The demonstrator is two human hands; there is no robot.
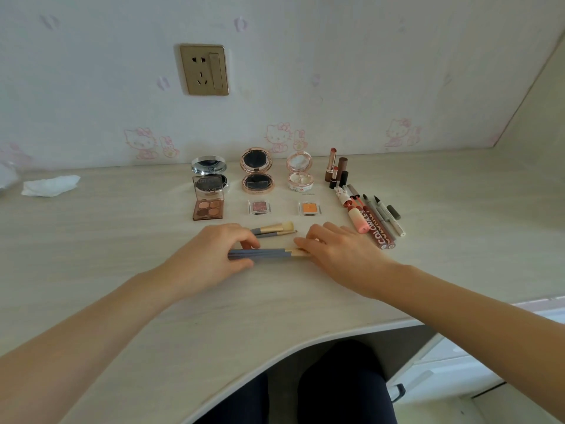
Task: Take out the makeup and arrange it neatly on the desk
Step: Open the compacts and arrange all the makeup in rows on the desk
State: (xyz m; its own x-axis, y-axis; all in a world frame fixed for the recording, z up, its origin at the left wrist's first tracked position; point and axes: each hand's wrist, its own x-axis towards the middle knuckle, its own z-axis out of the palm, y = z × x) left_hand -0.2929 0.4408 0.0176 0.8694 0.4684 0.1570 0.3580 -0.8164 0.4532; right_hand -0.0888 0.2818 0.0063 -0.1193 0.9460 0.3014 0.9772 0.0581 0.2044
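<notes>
— So, what are the fingers doing?

— The left hand point(211, 255) has its fingers point(244, 237) curled over the grey handle end of a bundle of brushes point(263, 254) lying flat on the table point(128, 240), with the thumb underneath on the near side, so it pinches the bundle. The right hand point(339, 252) lies over the pale bristle end of the same bundle, fingers bent down onto it; whether they really grip or only press I can't quite tell, since the hand hides the tips.

— And the arms?

— Both forearms reach forward from the near edge of the table and angle inward, so the hands face each other across the bundle, palms down.

— Where's the rest of the makeup?

— Just behind the hands lie two more brushes point(273, 229), side by side. Further back is a row of an eyeshadow palette point(208, 208), a pink pan point(258, 207) and an orange pan point(309, 207). Behind those stand three open compacts point(258, 172) near the wall. To the right, lipsticks point(336, 169) stand upright, and lip gloss tubes point(371, 224) and pens point(386, 214) lie in a slanted row near the right hand. A crumpled tissue point(50, 185) sits well apart at the left.
</notes>
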